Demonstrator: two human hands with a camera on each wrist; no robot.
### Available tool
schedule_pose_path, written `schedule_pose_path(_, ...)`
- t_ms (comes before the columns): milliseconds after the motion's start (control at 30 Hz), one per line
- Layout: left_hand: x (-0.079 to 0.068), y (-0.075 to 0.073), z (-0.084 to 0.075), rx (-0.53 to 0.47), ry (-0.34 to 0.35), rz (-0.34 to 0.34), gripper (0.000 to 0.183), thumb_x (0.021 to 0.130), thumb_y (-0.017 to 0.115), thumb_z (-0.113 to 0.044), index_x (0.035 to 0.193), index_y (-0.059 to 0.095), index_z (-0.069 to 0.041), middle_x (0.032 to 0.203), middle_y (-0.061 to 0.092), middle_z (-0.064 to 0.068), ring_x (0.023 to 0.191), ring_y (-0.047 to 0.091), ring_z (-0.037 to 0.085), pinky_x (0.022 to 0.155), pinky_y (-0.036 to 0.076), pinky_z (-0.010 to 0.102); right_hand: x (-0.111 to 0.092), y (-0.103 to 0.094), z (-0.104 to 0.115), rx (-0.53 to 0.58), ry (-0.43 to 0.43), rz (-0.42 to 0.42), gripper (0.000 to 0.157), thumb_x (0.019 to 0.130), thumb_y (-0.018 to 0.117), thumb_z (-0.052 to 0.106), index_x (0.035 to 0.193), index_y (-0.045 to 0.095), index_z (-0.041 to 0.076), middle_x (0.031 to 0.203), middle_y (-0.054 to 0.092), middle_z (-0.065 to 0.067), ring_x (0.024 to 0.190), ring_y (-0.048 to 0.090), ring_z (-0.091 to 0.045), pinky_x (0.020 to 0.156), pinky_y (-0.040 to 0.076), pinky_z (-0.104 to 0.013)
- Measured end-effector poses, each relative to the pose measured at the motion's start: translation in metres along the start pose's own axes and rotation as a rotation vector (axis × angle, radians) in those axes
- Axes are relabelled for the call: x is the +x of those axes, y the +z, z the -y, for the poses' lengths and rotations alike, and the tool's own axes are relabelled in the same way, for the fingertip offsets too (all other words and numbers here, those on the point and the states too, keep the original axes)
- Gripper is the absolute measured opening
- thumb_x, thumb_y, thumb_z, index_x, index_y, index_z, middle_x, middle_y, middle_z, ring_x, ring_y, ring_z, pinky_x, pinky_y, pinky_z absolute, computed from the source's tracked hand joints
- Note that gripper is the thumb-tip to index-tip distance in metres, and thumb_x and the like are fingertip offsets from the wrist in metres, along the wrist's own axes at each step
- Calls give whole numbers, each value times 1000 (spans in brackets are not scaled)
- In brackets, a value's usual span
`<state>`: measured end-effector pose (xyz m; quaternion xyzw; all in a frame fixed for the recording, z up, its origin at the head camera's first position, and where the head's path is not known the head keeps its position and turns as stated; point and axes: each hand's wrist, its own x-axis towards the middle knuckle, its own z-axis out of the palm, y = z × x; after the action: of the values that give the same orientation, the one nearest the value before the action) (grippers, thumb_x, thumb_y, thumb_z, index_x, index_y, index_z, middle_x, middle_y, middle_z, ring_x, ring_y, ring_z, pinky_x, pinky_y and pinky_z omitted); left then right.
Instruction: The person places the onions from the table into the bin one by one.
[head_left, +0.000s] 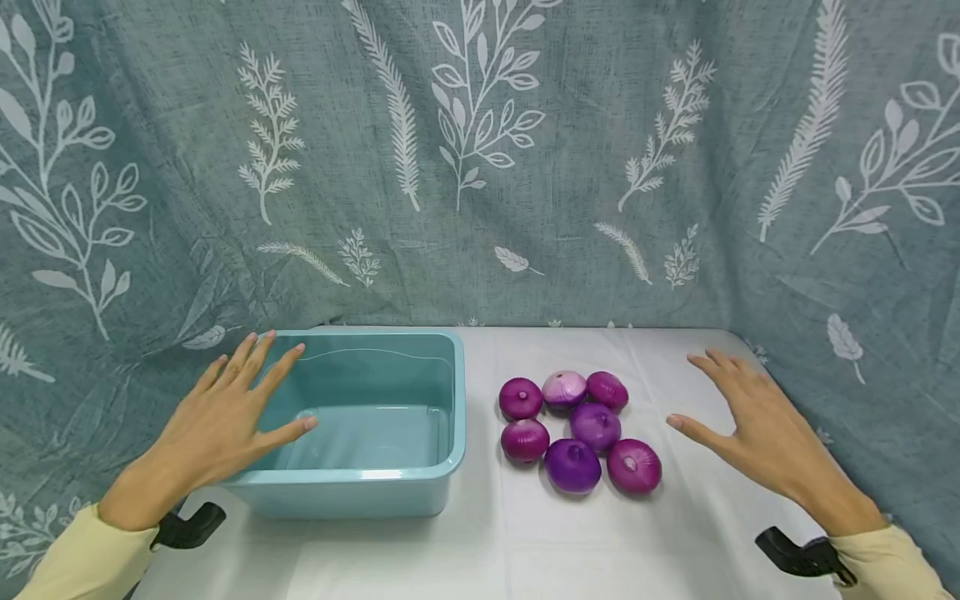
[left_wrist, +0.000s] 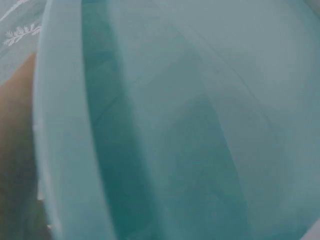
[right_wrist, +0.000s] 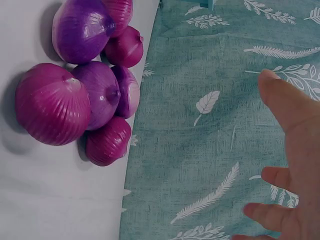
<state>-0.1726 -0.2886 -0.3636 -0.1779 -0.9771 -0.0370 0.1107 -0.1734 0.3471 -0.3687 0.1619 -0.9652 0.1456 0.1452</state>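
7 onions (head_left: 596, 427) were clustered right of the tub (head_left: 352, 498), seemingly for easy reach, with left hand (head_left: 225, 419) held spread at its left side, right hand (head_left: 767, 429) spread farther right.

Seven glossy, round, purple-and-magenta onions (head_left: 596, 427) sit huddled together there, right of an upright, open-topped, rectangular teal plastic basin (head_left: 352, 497).

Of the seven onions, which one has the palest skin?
The middle onion of the back row of three, in the head view: its upper side is whitish pink, while the other six onions are magenta or purple.
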Motion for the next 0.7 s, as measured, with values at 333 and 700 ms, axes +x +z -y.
schedule_pose_path(333, -8, 2, 24, -190, -60, -288, 55, 96, 74, -37, 139, 61, -6, 138, 58, 25, 120, 52, 50, 87, 42, 69, -6, 14, 8, 42, 5, 50, 71, 91, 75, 54, 147, 55, 15, 134, 63, -10, 113, 61, -33, 81, 50, -56)
schedule_pose_path(700, -30, 11, 65, -555, -267, -169, 55, 104, 65, -31, 150, 49, -4, 144, 47, 27, 119, 52, 40, 89, 47, 53, -17, 35, 7, 123, -13, 169, 72, 85, 77, 61, 143, 58, 23, 134, 62, -4, 109, 63, -28, 79, 54, -50)
